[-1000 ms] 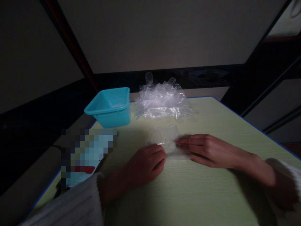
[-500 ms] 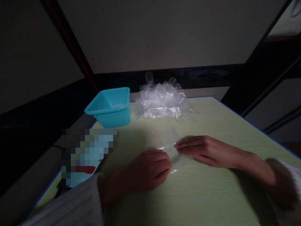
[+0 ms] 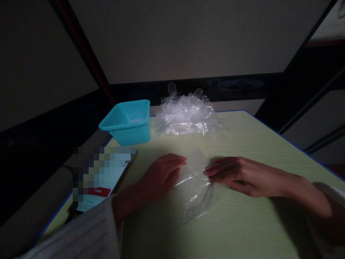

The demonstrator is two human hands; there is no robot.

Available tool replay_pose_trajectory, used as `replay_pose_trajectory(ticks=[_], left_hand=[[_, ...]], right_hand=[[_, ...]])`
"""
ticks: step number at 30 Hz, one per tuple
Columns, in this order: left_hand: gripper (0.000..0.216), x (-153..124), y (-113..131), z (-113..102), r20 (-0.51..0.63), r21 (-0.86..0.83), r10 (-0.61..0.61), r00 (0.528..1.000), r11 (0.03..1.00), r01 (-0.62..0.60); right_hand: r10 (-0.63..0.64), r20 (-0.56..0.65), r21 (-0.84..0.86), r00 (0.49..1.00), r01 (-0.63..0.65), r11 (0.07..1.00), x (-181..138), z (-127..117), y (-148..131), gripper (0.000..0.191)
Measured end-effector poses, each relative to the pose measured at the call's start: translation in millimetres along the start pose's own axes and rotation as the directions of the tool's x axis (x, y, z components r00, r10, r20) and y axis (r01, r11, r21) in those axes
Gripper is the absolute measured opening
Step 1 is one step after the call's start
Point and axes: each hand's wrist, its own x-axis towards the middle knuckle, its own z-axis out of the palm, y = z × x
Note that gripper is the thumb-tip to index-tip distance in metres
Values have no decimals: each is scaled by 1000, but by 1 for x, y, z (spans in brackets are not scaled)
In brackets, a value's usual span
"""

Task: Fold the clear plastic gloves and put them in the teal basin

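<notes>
1. Has the left hand [image 3: 161, 174] loosened: curled over the near part of the clear plastic piece [image 3: 194, 190] half a second ago, now opened out at its left edge, fingers extended and thumb parted. Cannot tell whether touching.
2. Keeps the right hand [image 3: 242, 176] at the piece's right edge, fingers fairly straight and close together, tips lying over the plastic. Cannot tell whether pinching or merely pressing.
3. Shows the piece lying flat on the table [image 3: 256, 219], between both hands, reaching farther on its near side than a second ago, when shorter and more bunched.
4. Suggests, as a judgement, progress in spreading or smoothing: near half now uncovered, bright creases left across the middle.
5. Beyond the piece, well apart: see a pile of clear gloves [image 3: 188, 115], layered and crumpled, apparently undisturbed.
6. Beyond the piece and to its left: see a turquoise basin [image 3: 132, 136], holding something pale [image 3: 136, 120], too dim to identify.
7. Left of the piece: see a flat red-marked object [image 3: 107, 180], partly pixelated, just beside the left sleeve [image 3: 81, 230].
</notes>
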Motion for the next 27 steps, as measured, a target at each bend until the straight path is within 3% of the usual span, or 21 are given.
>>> replay_pose_trajectory(ticks=[8, 18, 27], left_hand=[[28, 1, 0, 1, 26, -40, -116, 993, 992, 117], [29, 0, 3, 3, 83, -73, -65, 994, 995, 71], [25, 3, 8, -1, 119, -152, -195, 973, 965, 212]], right_hand=[[59, 30, 26, 998, -60, 998, -3, -3, -7, 27], [174, 60, 77, 983, -178, 981, -15, -10, -11, 23], [237, 60, 173, 970, -244, 954, -13, -11, -7, 22]])
